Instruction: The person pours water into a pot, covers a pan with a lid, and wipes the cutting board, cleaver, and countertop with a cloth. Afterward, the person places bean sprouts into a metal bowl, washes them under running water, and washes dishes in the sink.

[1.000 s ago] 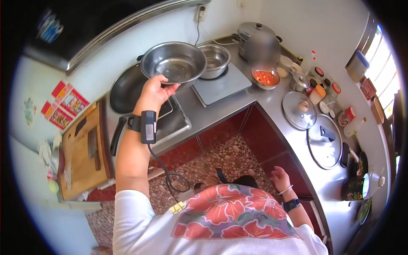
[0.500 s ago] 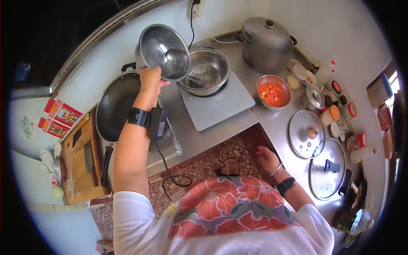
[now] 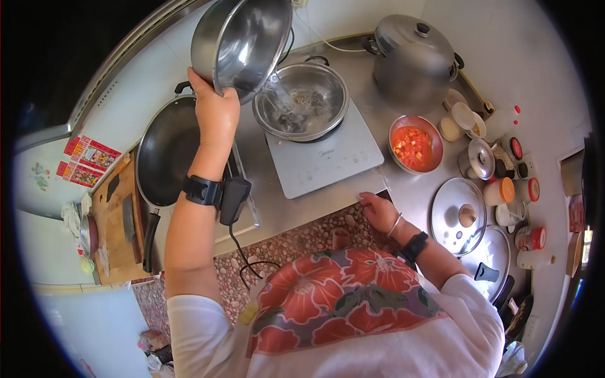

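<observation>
My left hand (image 3: pixel 215 116) grips the rim of a large stainless steel bowl (image 3: pixel 252 47), raised and tilted to the right. Water (image 3: pixel 277 94) streams from its lip into a metal pan (image 3: pixel 343 104) that stands on a flat grey induction cooker (image 3: pixel 324 160). Some liquid covers the bottom of the pan. By the counter's front edge, my right hand (image 3: pixel 380 213) is loosely curled with fingers somewhat apart, and nothing shows in it. A bowl of chopped tomatoes (image 3: pixel 413 150) sits right of the cooker.
A black wok (image 3: pixel 170 151) lies left of the cooker, beside a cutting board (image 3: pixel 113 233) with a cleaver (image 3: pixel 130 217). A big lidded pot (image 3: pixel 413 63) stands at the back right. Glass lids (image 3: pixel 459 214) and several jars (image 3: pixel 500 191) line the right side.
My left hand has lifted the bowl higher and tipped it further, and the water stream is more visible. My right hand has moved up to the counter edge.
</observation>
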### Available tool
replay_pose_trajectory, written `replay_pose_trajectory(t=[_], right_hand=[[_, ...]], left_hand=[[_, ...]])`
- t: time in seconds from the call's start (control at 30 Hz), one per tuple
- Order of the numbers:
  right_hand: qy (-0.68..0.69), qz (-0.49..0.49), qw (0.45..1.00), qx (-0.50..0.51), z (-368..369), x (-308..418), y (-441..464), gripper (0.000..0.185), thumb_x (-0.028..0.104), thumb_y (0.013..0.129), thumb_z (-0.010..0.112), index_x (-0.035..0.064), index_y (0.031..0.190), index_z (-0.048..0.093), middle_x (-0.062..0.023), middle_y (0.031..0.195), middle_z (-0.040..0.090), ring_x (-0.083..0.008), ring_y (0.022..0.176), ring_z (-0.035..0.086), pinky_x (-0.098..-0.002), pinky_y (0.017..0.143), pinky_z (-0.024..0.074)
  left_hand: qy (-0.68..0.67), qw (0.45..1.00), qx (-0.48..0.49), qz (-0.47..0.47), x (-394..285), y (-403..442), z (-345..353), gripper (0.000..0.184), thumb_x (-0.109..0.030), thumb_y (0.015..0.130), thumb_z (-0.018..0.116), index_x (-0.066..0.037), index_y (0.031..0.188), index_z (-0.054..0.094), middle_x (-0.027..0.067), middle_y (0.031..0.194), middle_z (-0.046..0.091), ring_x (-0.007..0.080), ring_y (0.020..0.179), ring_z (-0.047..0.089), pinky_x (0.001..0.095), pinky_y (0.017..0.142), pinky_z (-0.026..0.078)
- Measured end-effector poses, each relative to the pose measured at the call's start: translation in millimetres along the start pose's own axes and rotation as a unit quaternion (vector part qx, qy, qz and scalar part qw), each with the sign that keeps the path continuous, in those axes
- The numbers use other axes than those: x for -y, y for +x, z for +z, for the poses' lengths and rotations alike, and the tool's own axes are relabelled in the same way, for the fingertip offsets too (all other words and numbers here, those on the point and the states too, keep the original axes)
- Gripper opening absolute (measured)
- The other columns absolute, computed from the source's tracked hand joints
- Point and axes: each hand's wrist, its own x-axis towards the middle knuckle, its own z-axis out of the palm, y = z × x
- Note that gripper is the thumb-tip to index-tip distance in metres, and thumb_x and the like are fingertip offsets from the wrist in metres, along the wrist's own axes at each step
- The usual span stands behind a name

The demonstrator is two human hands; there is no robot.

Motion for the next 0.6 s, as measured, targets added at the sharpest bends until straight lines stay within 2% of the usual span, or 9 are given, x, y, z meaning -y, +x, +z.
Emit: replay_pose_trajectory(t=[0.1, 0.2, 0.3, 0.33, 0.37, 0.4, 0.47, 0.53, 0.6], right_hand=[[-0.007, -0.024, 1.000, -0.009, -2.3, 1.7, 13.5, 0.038, 0.004, 0.074, 0.048, 0.0044, 0.112, 0.047, -0.0161, 0.087, 0.062, -0.0312, 0.080, 0.060, -0.0359, 0.069, 0.0484], [-0.024, -0.023, 0.999, -0.005, -7.1, 5.0, 23.7, 0.037, 0.005, 0.075, 0.048, 0.0048, 0.112, 0.047, -0.0159, 0.086, 0.062, -0.0312, 0.080, 0.060, -0.0366, 0.069, 0.0486], [-0.016, -0.050, 0.997, -0.048, -5.2, -0.1, 30.8, 0.036, 0.006, 0.076, 0.049, 0.0044, 0.111, 0.047, -0.0159, 0.084, 0.062, -0.0316, 0.078, 0.060, -0.0378, 0.067, 0.0484], [-0.021, -0.050, 0.997, -0.053, -7.6, 0.7, 33.4, 0.038, 0.006, 0.076, 0.049, 0.0047, 0.114, 0.045, -0.0164, 0.083, 0.062, -0.0322, 0.076, 0.060, -0.0384, 0.066, 0.0482], [-0.025, -0.046, 0.997, -0.060, -9.2, 1.3, 35.5, 0.041, 0.007, 0.076, 0.049, 0.0050, 0.117, 0.042, -0.0170, 0.081, 0.062, -0.0327, 0.074, 0.060, -0.0389, 0.065, 0.0480], [-0.030, -0.038, 0.997, -0.066, -10.6, 1.0, 33.1, 0.045, 0.007, 0.076, 0.049, 0.0053, 0.120, 0.040, -0.0176, 0.080, 0.062, -0.0333, 0.072, 0.060, -0.0394, 0.064, 0.0479], [-0.058, -0.027, 0.994, -0.091, -15.9, 1.5, 31.4, 0.056, 0.006, 0.075, 0.048, 0.0066, 0.127, 0.029, -0.0190, 0.078, 0.061, -0.0349, 0.069, 0.059, -0.0412, 0.063, 0.0471], [-0.111, 0.015, 0.989, -0.094, -21.4, 2.8, 32.0, 0.066, 0.004, 0.074, 0.047, 0.0079, 0.133, 0.018, -0.0202, 0.077, 0.061, -0.0365, 0.068, 0.059, -0.0427, 0.063, 0.0464], [-0.188, 0.087, 0.976, -0.067, -26.4, 2.6, 35.0, 0.074, 0.002, 0.073, 0.045, 0.0092, 0.136, 0.007, -0.0213, 0.078, 0.060, -0.0384, 0.067, 0.058, -0.0441, 0.064, 0.0459]], left_hand=[[0.030, 0.998, -0.020, 0.057, -2.5, -8.1, 4.6, 0.072, -0.004, 0.075, 0.044, -0.003, 0.135, 0.005, 0.0244, 0.108, 0.053, 0.0293, 0.079, 0.061, 0.0314, 0.057, 0.052], [0.027, 0.996, -0.014, 0.087, -14.7, -14.9, 2.2, 0.074, -0.007, 0.073, 0.047, 0.001, 0.135, 0.007, 0.0306, 0.113, 0.047, 0.0421, 0.094, 0.053, 0.0392, 0.081, 0.043], [0.017, 0.973, -0.087, 0.215, -3.1, -16.9, -0.5, 0.071, -0.004, 0.074, 0.047, 0.001, 0.134, 0.011, 0.0317, 0.118, 0.042, 0.0407, 0.092, 0.055, 0.0395, 0.080, 0.044], [-0.034, 0.976, -0.093, 0.193, -2.1, -19.7, -2.8, 0.069, -0.002, 0.074, 0.047, 0.001, 0.134, 0.013, 0.0314, 0.122, 0.040, 0.0368, 0.096, 0.055, 0.0385, 0.083, 0.043], [-0.122, 0.990, -0.059, 0.028, -3.9, -29.6, -9.0, 0.068, -0.002, 0.074, 0.046, 0.002, 0.134, 0.014, 0.0282, 0.123, 0.042, 0.0311, 0.096, 0.056, 0.0345, 0.080, 0.046], [-0.150, 0.986, -0.068, -0.032, -13.5, -36.8, -20.4, 0.068, -0.001, 0.073, 0.048, 0.003, 0.133, 0.017, 0.0246, 0.118, 0.046, 0.0283, 0.088, 0.058, 0.0312, 0.070, 0.051], [-0.319, 0.942, -0.064, -0.081, 15.3, -44.4, -38.4, 0.050, 0.003, 0.072, 0.047, 0.009, 0.120, 0.034, 0.0209, 0.106, 0.051, 0.0279, 0.078, 0.060, 0.0342, 0.054, 0.057], [-0.380, 0.905, -0.052, -0.184, 29.8, -63.4, -72.6, 0.045, 0.003, 0.073, 0.048, 0.010, 0.116, 0.039, 0.0198, 0.106, 0.051, 0.0283, 0.079, 0.060, 0.0358, 0.058, 0.056], [-0.339, 0.911, -0.071, -0.224, 48.7, -84.8, -103.0, 0.049, -0.001, 0.073, 0.051, 0.008, 0.119, 0.037, 0.0194, 0.108, 0.051, 0.0288, 0.083, 0.060, 0.0374, 0.057, 0.055]])
